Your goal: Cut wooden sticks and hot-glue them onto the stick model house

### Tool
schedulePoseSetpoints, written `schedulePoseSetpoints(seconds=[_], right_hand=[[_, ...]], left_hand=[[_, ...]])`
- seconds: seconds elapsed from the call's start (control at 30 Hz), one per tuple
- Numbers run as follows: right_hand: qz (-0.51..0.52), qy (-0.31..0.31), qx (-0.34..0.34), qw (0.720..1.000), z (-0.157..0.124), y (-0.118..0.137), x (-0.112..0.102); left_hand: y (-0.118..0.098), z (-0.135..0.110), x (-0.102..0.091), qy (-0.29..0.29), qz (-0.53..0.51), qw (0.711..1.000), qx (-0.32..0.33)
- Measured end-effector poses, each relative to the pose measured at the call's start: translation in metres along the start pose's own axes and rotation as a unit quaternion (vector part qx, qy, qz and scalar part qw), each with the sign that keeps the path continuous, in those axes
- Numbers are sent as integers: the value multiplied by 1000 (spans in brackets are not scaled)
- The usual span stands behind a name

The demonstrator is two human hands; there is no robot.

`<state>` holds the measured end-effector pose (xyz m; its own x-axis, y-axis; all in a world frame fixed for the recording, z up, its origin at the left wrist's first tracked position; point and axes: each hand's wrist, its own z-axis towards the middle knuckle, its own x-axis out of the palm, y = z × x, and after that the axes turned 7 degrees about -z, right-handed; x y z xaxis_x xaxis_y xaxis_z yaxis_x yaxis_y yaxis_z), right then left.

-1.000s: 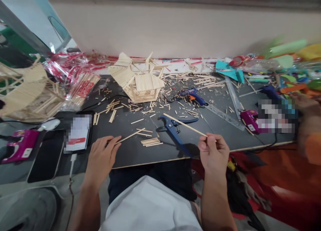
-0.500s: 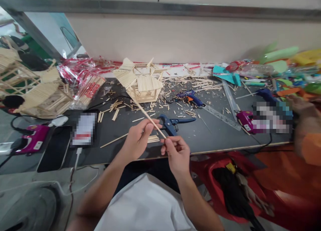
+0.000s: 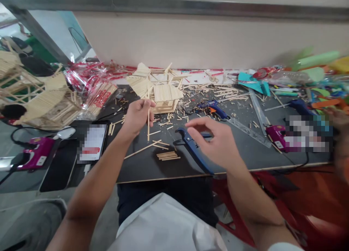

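Observation:
My left hand (image 3: 139,116) is closed around a thin wooden stick (image 3: 148,129), held near upright with its lower end above the table. My right hand (image 3: 215,138) hovers over the blue cutter (image 3: 194,149), thumb and index finger curved with a gap between them. Whether it touches the cutter's handle is hard to see. Short cut sticks (image 3: 168,155) lie side by side in front of me, with a longer stick (image 3: 139,150) to their left. Behind my left hand stands a small house model of sticks (image 3: 167,93).
Scattered offcuts and a blue glue gun (image 3: 214,108) lie behind the cutter. A clear ruler (image 3: 249,131) and a purple power strip (image 3: 280,138) are to the right, near another person's arm (image 3: 342,149). Phones (image 3: 92,142) and a larger stick model (image 3: 51,98) sit left.
My right hand has let go of the stick and moved right, over the cutter. My left hand has moved up and left, turning the stick nearly upright.

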<state>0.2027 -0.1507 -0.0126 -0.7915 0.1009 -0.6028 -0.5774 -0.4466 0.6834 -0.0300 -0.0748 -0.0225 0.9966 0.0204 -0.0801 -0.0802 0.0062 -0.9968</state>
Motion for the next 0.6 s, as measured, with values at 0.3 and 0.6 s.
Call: schedulePoseSetpoints(seconds=[0.3,0.6], right_hand=[[-96,35,-108,989,140,-14,33],[-173,96,-136,971,166,-22,73]], left_hand=[[6,6,11,6,108,994,2],[4,4,17,-6,175,985,1]])
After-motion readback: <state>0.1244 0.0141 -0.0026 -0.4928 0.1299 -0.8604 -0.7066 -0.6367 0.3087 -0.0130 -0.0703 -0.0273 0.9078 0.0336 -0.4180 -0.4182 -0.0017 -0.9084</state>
